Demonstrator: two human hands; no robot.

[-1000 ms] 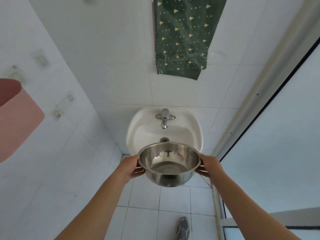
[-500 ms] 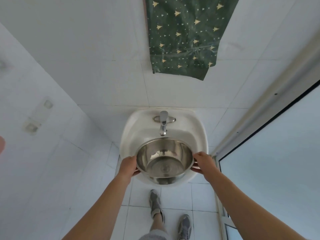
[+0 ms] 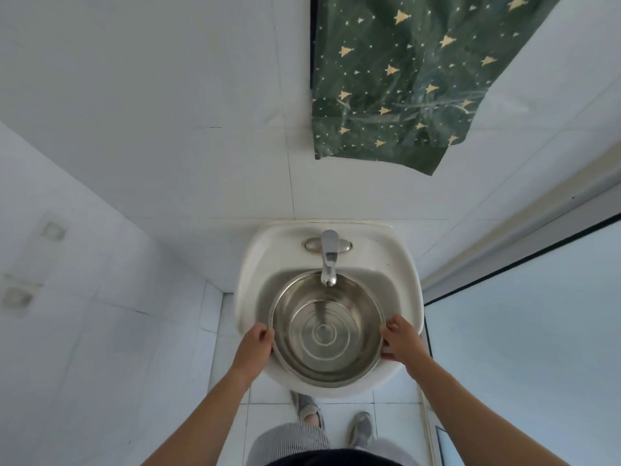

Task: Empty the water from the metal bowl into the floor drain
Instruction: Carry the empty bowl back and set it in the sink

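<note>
Step in hand: bowl (image 3: 326, 331) held level over the sink (image 3: 400, 264), under the tap (image 3: 328, 260); left hand (image 3: 256, 341) and right hand (image 3: 400, 341) each closed on its rim. Looks like ripples inside, so some water. Next: carry level, find the floor drain (not in view), tip slowly. White tiled floor (image 3: 228, 331) and walls, tight room

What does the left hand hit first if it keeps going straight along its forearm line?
Probably the metal bowl: the left hand already grips its rim, pointing up-right across it. Past that, the sink; depth unclear.
</note>
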